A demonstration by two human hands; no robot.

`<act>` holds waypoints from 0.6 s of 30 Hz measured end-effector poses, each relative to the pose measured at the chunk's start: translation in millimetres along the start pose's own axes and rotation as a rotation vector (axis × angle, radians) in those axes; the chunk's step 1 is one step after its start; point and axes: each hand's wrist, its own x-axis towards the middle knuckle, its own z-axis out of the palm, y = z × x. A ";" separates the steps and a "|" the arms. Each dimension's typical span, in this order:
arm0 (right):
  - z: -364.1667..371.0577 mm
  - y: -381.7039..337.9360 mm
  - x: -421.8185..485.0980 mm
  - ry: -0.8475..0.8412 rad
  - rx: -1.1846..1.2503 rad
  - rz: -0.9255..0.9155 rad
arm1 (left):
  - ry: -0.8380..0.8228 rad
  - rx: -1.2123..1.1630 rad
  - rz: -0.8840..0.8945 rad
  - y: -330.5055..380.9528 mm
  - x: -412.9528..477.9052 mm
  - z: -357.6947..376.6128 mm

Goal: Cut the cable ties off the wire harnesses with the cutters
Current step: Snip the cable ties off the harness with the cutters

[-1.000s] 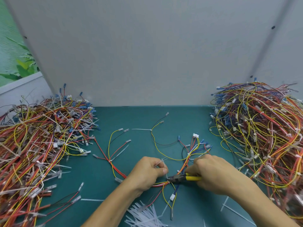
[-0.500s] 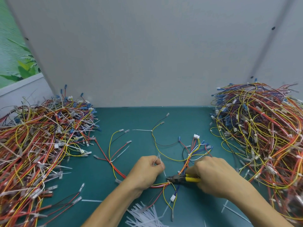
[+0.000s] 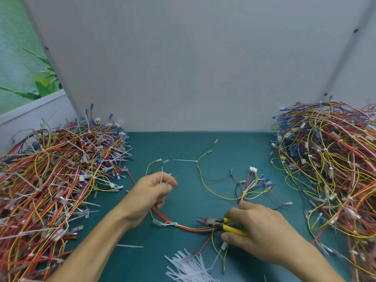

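Observation:
A wire harness [image 3: 189,226] of red, yellow and white wires lies spread on the green mat between my hands. My right hand [image 3: 258,233] grips the yellow handles of the cutters [image 3: 218,222], whose dark jaws point left just above the red wire bundle. My left hand [image 3: 151,193] is up and to the left, pinching a thin white cable tie [image 3: 162,176] that sticks up from its fingers. Another white tie [image 3: 184,160] still sits on the yellow and black branch farther back.
Big tangled heaps of wire harnesses rise at the left [image 3: 50,180] and right [image 3: 333,165]. Cut white ties lie in a pile [image 3: 187,265] at the front, one loose tie [image 3: 130,246] beside it. A grey wall [image 3: 183,68] closes the back.
My left hand has moved up and left, away from the cutters, with a cut tie in its fingers. The right hand and cutters stay nearly in place.

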 end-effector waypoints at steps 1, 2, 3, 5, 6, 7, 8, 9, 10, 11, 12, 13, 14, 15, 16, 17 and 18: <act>1.1 -3.6 1.0 0.009 -0.016 -0.011 | -0.034 0.156 0.052 -3.8 -1.3 -4.7; 2.3 -6.8 2.2 0.020 -0.032 -0.024 | -0.093 0.309 0.091 -6.8 -2.7 -8.0; 3.3 -9.8 3.5 0.029 -0.046 -0.038 | -0.161 0.440 0.108 -9.3 -4.3 -9.9; 4.7 -15.2 6.0 0.038 -0.070 -0.055 | -0.263 0.622 0.121 -13.7 -7.8 -11.3; 5.0 -17.1 7.0 0.040 -0.076 -0.059 | -0.300 0.663 0.121 -15.8 -9.3 -11.2; 5.3 -18.7 7.7 0.039 -0.079 -0.060 | -0.329 0.677 0.109 -18.1 -10.4 -10.9; 5.7 -19.9 8.1 0.037 -0.080 -0.059 | -0.345 0.689 0.096 -21.0 -10.3 -10.4; 6.3 -21.1 8.7 0.033 -0.083 -0.058 | -0.344 0.713 0.086 -24.2 -9.9 -10.0; 7.0 -22.3 9.2 0.027 -0.088 -0.057 | -0.333 0.731 0.082 -26.3 -9.1 -9.1; 7.6 -23.2 9.9 0.021 -0.095 -0.053 | -0.314 0.733 0.081 -27.4 -8.2 -7.6; 8.2 -24.1 10.9 0.016 -0.101 -0.048 | -0.291 0.730 0.081 -28.4 -6.6 -5.7; 8.8 -25.0 12.1 0.013 -0.103 -0.042 | -0.264 0.738 0.085 -28.8 -5.3 -3.9; 9.5 -25.9 13.4 0.011 -0.104 -0.035 | -0.235 0.753 0.090 -29.2 -3.8 -2.1; 10.0 -26.9 14.7 0.010 -0.102 -0.030 | -0.208 0.766 0.090 -29.6 -2.3 -1.1; 10.5 -28.0 15.9 0.011 -0.100 -0.024 | -0.183 0.776 0.085 -29.7 -1.1 -0.5; 11.0 -29.2 17.0 0.013 -0.099 -0.015 | -0.160 0.786 0.078 -29.6 -0.1 -0.2; 11.5 -30.4 18.2 0.018 -0.100 -0.003 | -0.140 0.795 0.070 -29.7 0.8 -0.1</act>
